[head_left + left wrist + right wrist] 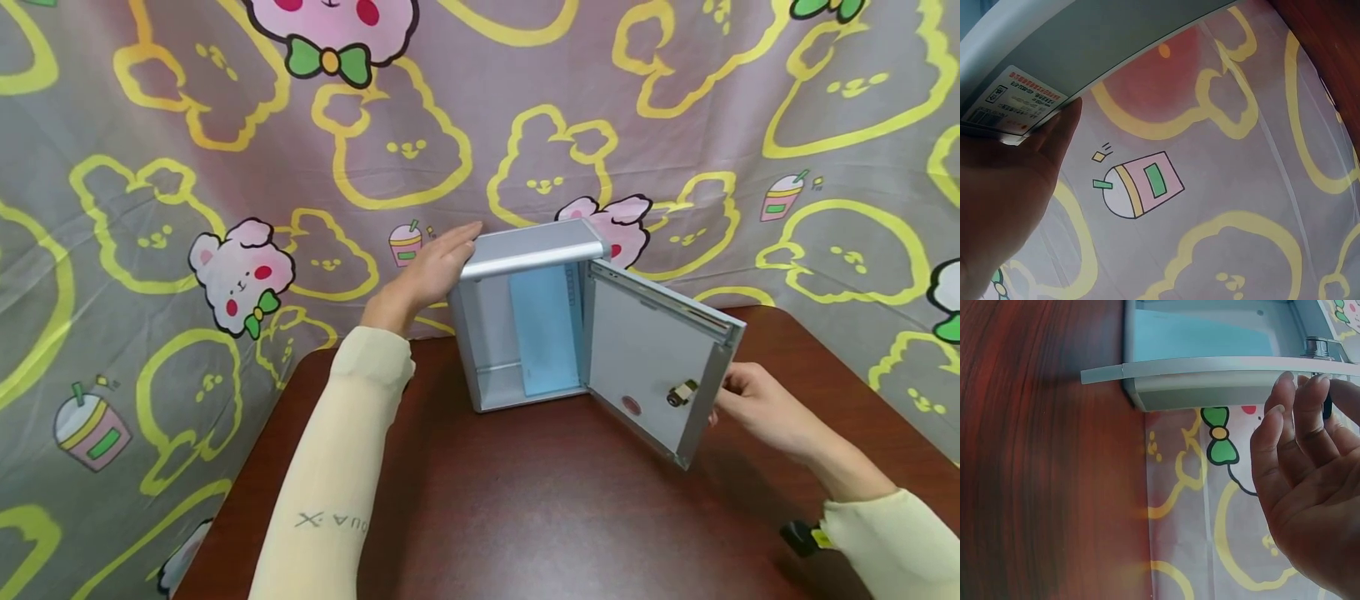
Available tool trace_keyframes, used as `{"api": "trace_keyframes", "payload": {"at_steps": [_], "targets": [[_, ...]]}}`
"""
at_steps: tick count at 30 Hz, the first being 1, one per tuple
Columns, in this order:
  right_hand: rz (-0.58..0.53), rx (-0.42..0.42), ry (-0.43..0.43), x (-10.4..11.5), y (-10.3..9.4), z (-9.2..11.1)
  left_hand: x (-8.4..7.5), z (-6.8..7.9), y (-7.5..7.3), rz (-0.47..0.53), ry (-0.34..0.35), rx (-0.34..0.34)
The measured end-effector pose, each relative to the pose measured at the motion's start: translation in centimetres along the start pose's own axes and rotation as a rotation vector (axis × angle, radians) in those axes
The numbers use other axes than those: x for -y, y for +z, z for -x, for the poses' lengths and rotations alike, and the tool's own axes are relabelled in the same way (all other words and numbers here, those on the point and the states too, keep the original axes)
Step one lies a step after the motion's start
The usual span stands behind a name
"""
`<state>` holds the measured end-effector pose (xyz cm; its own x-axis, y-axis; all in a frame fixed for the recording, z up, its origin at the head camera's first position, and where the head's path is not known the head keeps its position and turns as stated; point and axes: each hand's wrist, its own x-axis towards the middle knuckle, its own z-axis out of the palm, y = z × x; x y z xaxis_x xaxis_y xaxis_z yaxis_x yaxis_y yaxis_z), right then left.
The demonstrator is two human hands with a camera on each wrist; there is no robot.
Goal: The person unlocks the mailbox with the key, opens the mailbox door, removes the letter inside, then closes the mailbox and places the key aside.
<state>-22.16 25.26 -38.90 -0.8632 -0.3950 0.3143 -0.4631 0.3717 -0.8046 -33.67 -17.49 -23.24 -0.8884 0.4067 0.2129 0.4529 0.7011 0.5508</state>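
A grey metal cabinet (536,243) stands upright on the table with its door (645,350) swung out to the right. Inside it, a light blue panel (551,333) shows at the back. On the door's inner face sit a metal lock cam (681,393) and a red oval sticker (632,406). My left hand (435,271) rests on the cabinet's top left edge, fingers extended; beside them in the left wrist view is a printed label (1016,100). With curled fingers, my right hand (1310,462) pinches a small black key (1327,406) at the lock, mostly hidden by the fingers.
The dark brown table (540,517) extends in front of the cabinet and to both sides. A patterned cloth (420,108) hangs close behind it. Near my right sleeve is a small black object (801,537) with a yellow-green part.
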Motion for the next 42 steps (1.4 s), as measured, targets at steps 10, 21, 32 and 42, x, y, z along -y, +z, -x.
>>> {"api": "trace_keyframes", "payload": {"at_steps": [10,21,32,42], "targets": [[0.004,-0.008,0.022,-0.1,-0.2,0.0,0.2,-0.1,0.1,-0.024,0.033,-0.029],[0.013,-0.006,0.019,0.1,-0.2,-0.1,0.2,0.9,0.6,-0.035,0.036,-0.31],[-0.013,-0.001,-0.017,0.2,0.0,-0.4,-1.2,5.0,2.9,-0.018,0.332,-0.948],[-0.022,-0.022,-0.025,0.7,0.0,-0.1,-1.8,8.5,9.4,0.027,0.49,-0.597]]}}
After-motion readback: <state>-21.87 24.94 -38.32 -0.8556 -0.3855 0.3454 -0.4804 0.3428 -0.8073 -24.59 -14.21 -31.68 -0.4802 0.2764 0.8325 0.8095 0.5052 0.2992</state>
